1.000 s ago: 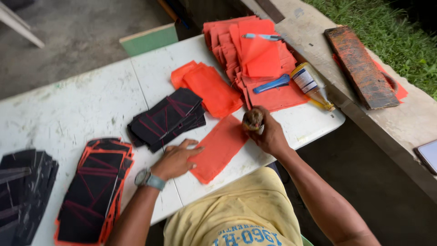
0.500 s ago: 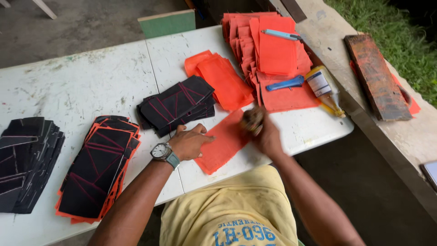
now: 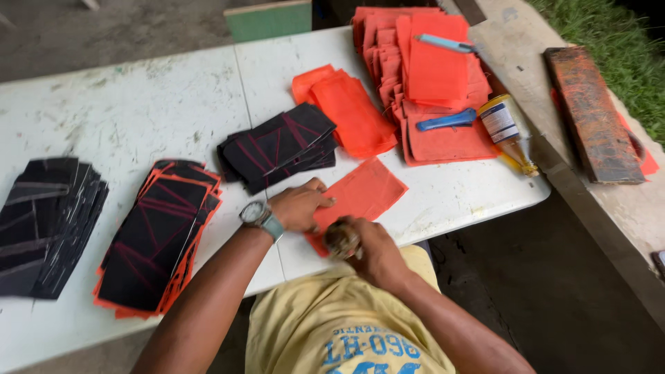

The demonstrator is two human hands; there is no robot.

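You had one flat orange sheet (image 3: 360, 194) under your hands, a thin, matte rectangle lying askew at the near edge of the white table (image 3: 138, 111). Your left hand (image 3: 299, 206) lay on its near-left part, fingers flat and pressed down on the sheet rather than curled round it. Your right hand (image 3: 367, 251) was closed round a small rounded brownish tool (image 3: 341, 239), worn-looking, its tip at the sheet's near corner, just beside your left hand. A watch (image 3: 258, 216) with a pale strap sat on your left wrist.

Just beyond your left hand lay one fanned stack of black pieces (image 3: 280, 145), flat rectangles marked with thin red lines. To the right of that stack, farther from your grip, a small pile of orange sheets (image 3: 346, 111) lay overlapped. Beyond it sprawled one large heap of orange sheets (image 3: 422, 76), loosely layered, with two blue tools on it: a slim pen-like one (image 3: 443, 43) on top and a thicker blue cutter (image 3: 447, 120) at its near edge. One bottle with a yellow cap (image 3: 504, 128) lay on its side beside the heap.

Left of your left forearm was one pile of black pieces backed with orange (image 3: 163, 232), and well out to the left one all-black stack (image 3: 48, 221). Far right, off the table, one rusty, rough oblong block (image 3: 592, 114) rested on a concrete ledge (image 3: 623, 201).
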